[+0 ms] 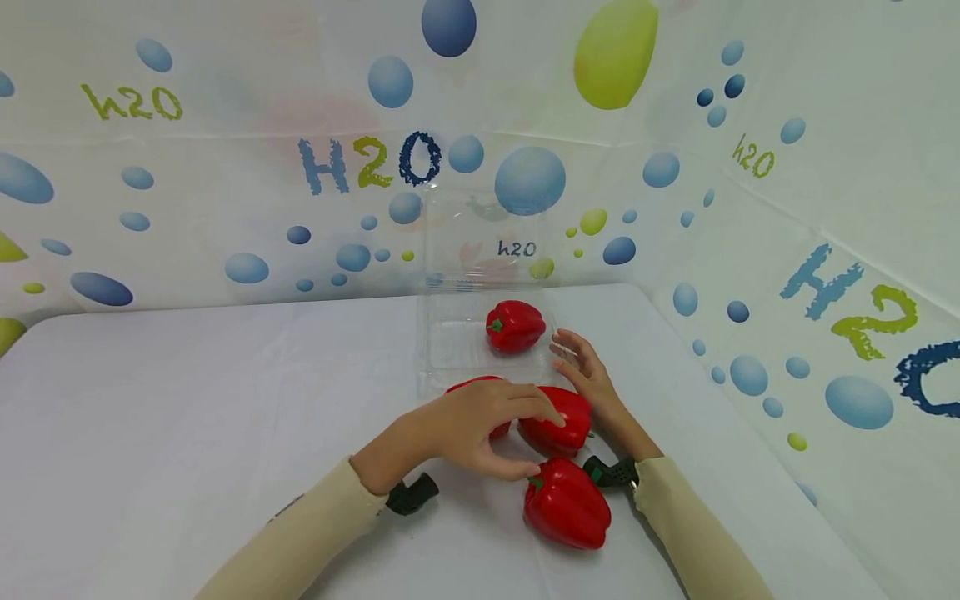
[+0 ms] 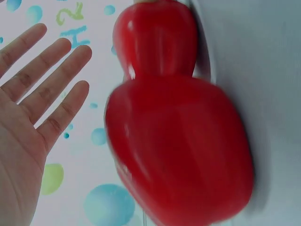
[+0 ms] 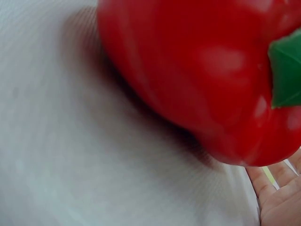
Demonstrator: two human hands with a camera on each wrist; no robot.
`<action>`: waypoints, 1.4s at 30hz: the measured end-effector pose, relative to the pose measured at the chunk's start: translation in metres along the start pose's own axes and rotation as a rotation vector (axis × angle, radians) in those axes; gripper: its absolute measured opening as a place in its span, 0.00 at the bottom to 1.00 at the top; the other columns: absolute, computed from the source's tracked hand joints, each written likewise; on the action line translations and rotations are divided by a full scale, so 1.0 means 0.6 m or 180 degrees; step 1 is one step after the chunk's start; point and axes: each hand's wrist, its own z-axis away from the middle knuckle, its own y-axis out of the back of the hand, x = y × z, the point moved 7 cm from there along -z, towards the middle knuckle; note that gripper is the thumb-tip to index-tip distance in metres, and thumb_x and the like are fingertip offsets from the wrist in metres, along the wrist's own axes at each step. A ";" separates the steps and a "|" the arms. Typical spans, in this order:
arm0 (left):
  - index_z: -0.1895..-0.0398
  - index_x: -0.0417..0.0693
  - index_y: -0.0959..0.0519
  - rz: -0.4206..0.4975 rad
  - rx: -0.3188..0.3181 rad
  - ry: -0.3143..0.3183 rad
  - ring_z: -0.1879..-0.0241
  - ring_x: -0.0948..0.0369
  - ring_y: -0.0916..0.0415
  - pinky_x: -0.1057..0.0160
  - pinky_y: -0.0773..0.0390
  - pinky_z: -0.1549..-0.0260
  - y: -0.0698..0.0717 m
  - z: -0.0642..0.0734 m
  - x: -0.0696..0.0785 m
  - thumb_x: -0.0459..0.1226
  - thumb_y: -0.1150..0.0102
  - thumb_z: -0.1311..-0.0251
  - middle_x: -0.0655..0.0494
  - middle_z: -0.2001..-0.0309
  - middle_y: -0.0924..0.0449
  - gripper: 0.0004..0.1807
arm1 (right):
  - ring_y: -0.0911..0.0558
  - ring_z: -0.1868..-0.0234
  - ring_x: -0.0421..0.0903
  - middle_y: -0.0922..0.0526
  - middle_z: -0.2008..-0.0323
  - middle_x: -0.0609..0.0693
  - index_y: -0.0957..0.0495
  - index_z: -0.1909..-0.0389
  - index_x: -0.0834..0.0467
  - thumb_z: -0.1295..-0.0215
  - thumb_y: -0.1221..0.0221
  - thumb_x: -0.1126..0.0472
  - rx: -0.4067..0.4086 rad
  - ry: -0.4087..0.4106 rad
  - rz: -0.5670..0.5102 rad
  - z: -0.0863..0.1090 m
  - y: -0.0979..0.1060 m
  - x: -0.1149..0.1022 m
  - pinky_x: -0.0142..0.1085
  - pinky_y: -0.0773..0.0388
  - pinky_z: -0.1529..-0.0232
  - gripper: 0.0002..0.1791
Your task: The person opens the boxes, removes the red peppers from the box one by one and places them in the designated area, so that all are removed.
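My left hand (image 1: 483, 425) is held over the red bell peppers with its fingers stretched out and nothing gripped. Beneath it, one pepper (image 1: 498, 430) is mostly hidden, and another pepper (image 1: 564, 423) lies partly under the fingertips. The thumb tip is right at the stem end of the nearest pepper (image 1: 567, 505). Beside the right wall of the clear plastic container (image 1: 456, 354), my right hand (image 1: 588, 375) has loosely bent fingers at the rim. Inside that container sits a further pepper (image 1: 516, 326). In the left wrist view, a palm with spread fingers (image 2: 61, 101) shows beside two peppers.
The container's clear lid (image 1: 465, 225) stands raised at the back against a patterned curtain (image 1: 247, 192). A white cloth (image 1: 187, 433) covers the table. Dark straps with cameras sit at both wrists.
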 end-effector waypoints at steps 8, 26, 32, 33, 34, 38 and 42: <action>0.46 0.46 0.23 -0.0060 0.0274 0.0181 0.54 0.65 0.23 0.64 0.18 0.55 0.031 0.012 -0.025 0.44 0.29 0.52 0.54 0.51 0.19 0.28 | 0.39 0.27 0.54 0.42 0.27 0.57 0.47 0.26 0.55 0.29 0.45 0.60 0.0010 -0.0025 -0.0031 0.000 -0.001 0.001 0.42 0.35 0.34 0.34; 0.46 0.48 0.22 -0.0139 0.0552 0.0391 0.52 0.58 0.22 0.61 0.18 0.54 0.056 0.030 -0.057 0.38 0.28 0.52 0.54 0.51 0.19 0.26 | 0.39 0.27 0.54 0.41 0.28 0.58 0.46 0.27 0.54 0.29 0.47 0.61 0.0031 -0.0046 -0.0022 -0.001 -0.001 0.001 0.46 0.37 0.33 0.32; 0.46 0.46 0.22 -0.0190 0.0602 0.0397 0.54 0.57 0.21 0.60 0.18 0.54 0.055 0.028 -0.064 0.37 0.29 0.50 0.55 0.52 0.20 0.25 | 0.39 0.27 0.54 0.42 0.28 0.58 0.47 0.26 0.54 0.29 0.47 0.61 0.0046 -0.0071 -0.0044 0.004 0.002 0.001 0.50 0.37 0.33 0.33; 0.46 0.46 0.22 -0.0181 0.0602 0.0415 0.54 0.57 0.22 0.59 0.18 0.54 0.055 0.028 -0.066 0.37 0.30 0.50 0.55 0.52 0.20 0.25 | 0.40 0.27 0.54 0.42 0.28 0.58 0.47 0.26 0.54 0.29 0.47 0.61 0.0036 -0.0074 -0.0050 0.005 0.002 0.001 0.51 0.37 0.33 0.33; 0.46 0.46 0.22 -0.0178 0.0604 0.0445 0.54 0.57 0.22 0.59 0.18 0.54 0.055 0.029 -0.068 0.37 0.30 0.50 0.55 0.51 0.20 0.25 | 0.40 0.27 0.54 0.42 0.28 0.58 0.47 0.26 0.54 0.29 0.47 0.60 0.0021 -0.0069 -0.0054 0.005 0.001 0.001 0.52 0.38 0.32 0.33; 0.45 0.48 0.23 -0.0129 0.0647 0.0579 0.52 0.62 0.24 0.60 0.19 0.53 0.056 0.034 -0.080 0.37 0.30 0.48 0.56 0.49 0.21 0.25 | 0.40 0.27 0.55 0.42 0.28 0.60 0.48 0.26 0.57 0.28 0.48 0.62 -0.0019 -0.0020 -0.0109 0.002 -0.001 0.000 0.52 0.40 0.32 0.32; 0.44 0.47 0.24 -0.0055 0.0702 0.0625 0.52 0.61 0.24 0.56 0.18 0.53 0.057 0.038 -0.094 0.36 0.31 0.47 0.54 0.48 0.21 0.25 | 0.41 0.27 0.57 0.43 0.28 0.63 0.48 0.27 0.61 0.28 0.49 0.65 -0.0011 0.0070 -0.0171 -0.002 0.001 -0.002 0.49 0.40 0.31 0.32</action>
